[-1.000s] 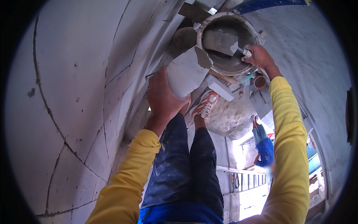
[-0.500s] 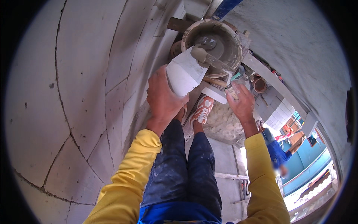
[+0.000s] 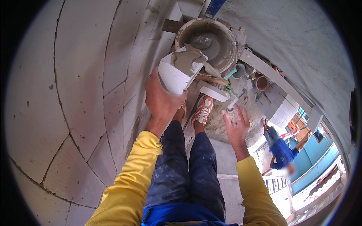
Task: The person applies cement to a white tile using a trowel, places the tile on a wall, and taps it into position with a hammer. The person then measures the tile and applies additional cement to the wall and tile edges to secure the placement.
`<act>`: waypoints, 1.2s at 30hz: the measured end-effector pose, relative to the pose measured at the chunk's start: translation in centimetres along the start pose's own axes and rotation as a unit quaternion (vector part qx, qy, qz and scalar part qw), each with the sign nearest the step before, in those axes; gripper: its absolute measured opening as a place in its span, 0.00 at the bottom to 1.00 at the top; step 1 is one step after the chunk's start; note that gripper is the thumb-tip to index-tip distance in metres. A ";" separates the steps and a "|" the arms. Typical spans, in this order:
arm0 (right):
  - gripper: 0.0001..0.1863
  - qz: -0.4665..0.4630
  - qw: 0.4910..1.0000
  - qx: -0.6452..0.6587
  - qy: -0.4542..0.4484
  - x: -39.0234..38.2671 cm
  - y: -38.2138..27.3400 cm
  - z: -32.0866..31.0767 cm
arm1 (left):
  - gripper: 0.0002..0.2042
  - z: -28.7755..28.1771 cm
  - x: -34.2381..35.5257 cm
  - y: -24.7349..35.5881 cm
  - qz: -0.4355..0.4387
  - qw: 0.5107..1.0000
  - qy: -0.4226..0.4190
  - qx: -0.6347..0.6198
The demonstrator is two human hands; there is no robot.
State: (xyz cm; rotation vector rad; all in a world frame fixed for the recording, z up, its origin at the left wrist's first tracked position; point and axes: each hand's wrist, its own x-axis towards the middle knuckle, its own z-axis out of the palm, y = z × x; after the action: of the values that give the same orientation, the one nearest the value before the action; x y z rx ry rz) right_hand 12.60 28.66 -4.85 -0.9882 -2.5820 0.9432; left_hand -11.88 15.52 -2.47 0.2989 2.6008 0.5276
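Note:
A white block [image 3: 171, 77] with a cut, angled shape is gripped in my left hand [image 3: 161, 92], fingers wrapped round its near side. Wet grey mortar [image 3: 186, 60] covers its upper face and droops past the right edge. Just beyond it stands a round bucket [image 3: 232, 49] with mortar inside. Lower and to the right, my right hand [image 3: 237, 122] is closed round the handle of a trowel [image 3: 231, 110]. The trowel's bent, mortar-smeared neck points up from my fingers; its blade is hard to make out.
A wall of large pale blocks [image 3: 86, 94] rises close on my left. Near my shoes lie a white block strip [image 3: 214, 92] and a brush. A small bucket [image 3: 239, 71], a brown pot [image 3: 261, 83] and a long plank [image 3: 277, 81] are at right. Another person [image 3: 283, 152] stands farther right.
My right hand with the trowel has moved down, away from the block. Mortar now spreads over the block's upper face, where a lump sat on the trowel at its edge before.

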 end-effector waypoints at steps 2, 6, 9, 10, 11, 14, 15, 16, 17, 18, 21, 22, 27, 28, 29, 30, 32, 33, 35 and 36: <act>0.23 -0.009 1.000 -0.008 0.015 1.6 1.2 1.7 | 0.55 -0.3 -0.5 -0.1 0.009 1.000 -0.006 -0.017; 0.22 -0.050 0.997 -0.050 -0.025 2.5 1.1 3.2 | 0.55 -0.5 -0.9 0.2 -0.019 0.999 -0.013 -0.045; 0.22 -0.053 0.996 -0.059 -0.037 -0.9 1.4 1.6 | 0.56 -0.4 -1.0 -0.4 -0.025 0.998 0.004 -0.057; 0.23 -0.041 0.996 -0.061 -0.045 -1.9 1.6 0.5 | 0.56 -0.4 -1.0 -0.9 -0.021 0.999 0.011 -0.046; 0.23 -0.027 0.996 -0.065 -0.051 -2.1 1.5 -0.2 | 0.56 -0.5 -1.0 -1.1 -0.014 0.999 0.016 -0.038; 0.25 0.050 0.997 -0.028 -0.051 -1.3 1.7 -1.1 | 0.55 -0.8 -1.1 -1.5 -0.009 1.000 0.011 -0.010; 0.25 0.061 0.995 -0.017 -0.077 0.5 1.1 -1.5 | 0.55 -0.9 -1.2 -1.5 0.006 1.000 0.005 -0.003; 0.25 0.071 0.992 -0.006 -0.103 3.0 0.9 -1.5 | 0.55 -1.0 -1.3 -1.5 0.021 1.000 0.000 0.005; 0.25 0.080 0.989 0.007 -0.127 5.4 0.9 -1.2 | 0.55 -1.2 -1.4 -1.4 0.037 0.999 -0.004 0.013; 0.25 0.061 0.988 -0.002 -0.143 7.1 1.6 -0.8 | 0.53 -1.1 -1.6 -1.4 0.058 0.998 -0.007 0.007; 0.25 0.018 0.982 -0.021 -0.189 10.0 1.9 -0.4 | 0.50 -1.3 -1.8 -1.6 0.101 0.995 -0.014 0.005; 0.24 0.017 0.979 -0.028 -0.202 10.3 1.5 -0.8 | 0.49 -1.2 -1.8 -1.5 0.107 0.994 -0.017 0.010; 0.25 -0.013 0.980 0.041 -0.196 7.3 -0.7 -3.1 | 0.51 -1.0 -1.8 -1.4 0.072 0.997 -0.029 0.015; 0.26 0.009 0.980 0.052 -0.193 6.7 -1.0 -3.3 | 0.51 -1.1 -1.8 -1.2 0.067 0.997 -0.029 0.015; 0.26 0.032 0.980 0.062 -0.187 6.4 -1.2 -3.5 | 0.51 -1.1 -1.8 -1.1 0.065 0.997 -0.029 0.013; 0.26 0.047 0.978 0.046 -0.197 6.5 -1.0 -3.6 | 0.51 -1.0 -1.9 -1.2 0.073 0.997 -0.025 0.009; 0.27 0.078 0.973 0.015 -0.215 6.7 -1.0 -3.8 | 0.51 -0.9 -2.1 -1.3 0.088 0.996 -0.019 0.004; 0.27 0.074 0.974 0.017 -0.214 6.6 -1.4 -3.9 | 0.51 -0.9 -2.3 -1.3 0.092 0.996 -0.018 0.011; 0.27 0.067 0.974 0.018 -0.214 6.4 -3.0 -4.6 | 0.50 -0.8 -2.5 -1.2 0.097 0.995 -0.018 0.022; 0.27 0.067 0.973 0.016 -0.218 6.3 -4.1 -5.0 | 0.51 -0.7 -2.6 -1.2 0.100 0.995 -0.017 0.026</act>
State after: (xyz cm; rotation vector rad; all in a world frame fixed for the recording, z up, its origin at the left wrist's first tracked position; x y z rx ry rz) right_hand 7.80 32.94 1.45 -1.0579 -2.8615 1.3679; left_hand -10.14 13.48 -1.37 0.5841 2.5700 0.5183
